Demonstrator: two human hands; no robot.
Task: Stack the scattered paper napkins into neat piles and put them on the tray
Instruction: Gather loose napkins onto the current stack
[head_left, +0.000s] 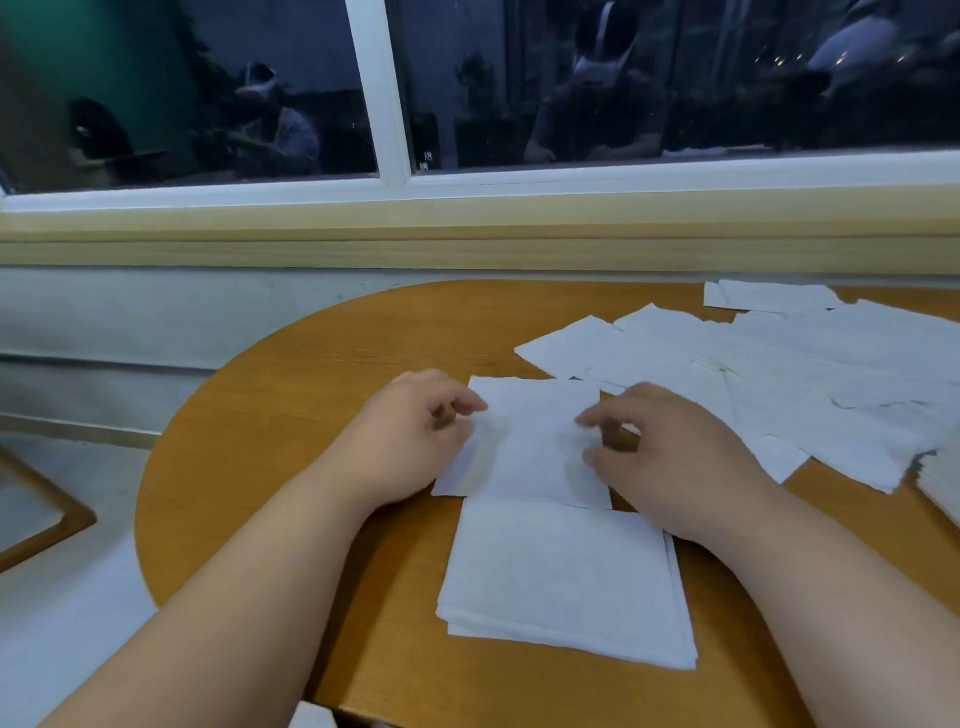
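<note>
Paper napkin pile (563, 577) nearest, several white sheets flat on the wooden surface (291, 395), edges slightly stepped at the near corner. Just beyond the pile, overlapping its far edge, a single napkin (535, 441), thin and faintly creased, pinched at its left edge by the left hand (410, 441) and at its right edge by the right hand (670, 457), fingers curled. Judged mid-stacking: squaring of one sheet before adding it. Next, probably: draw back over the pile, match corners, release without dragging the sheets beneath. Beyond and right of the pile, loose napkins (779, 374) overlapping; further right, at the frame edge, part of a second stack (940, 483). No tray in view.
</note>
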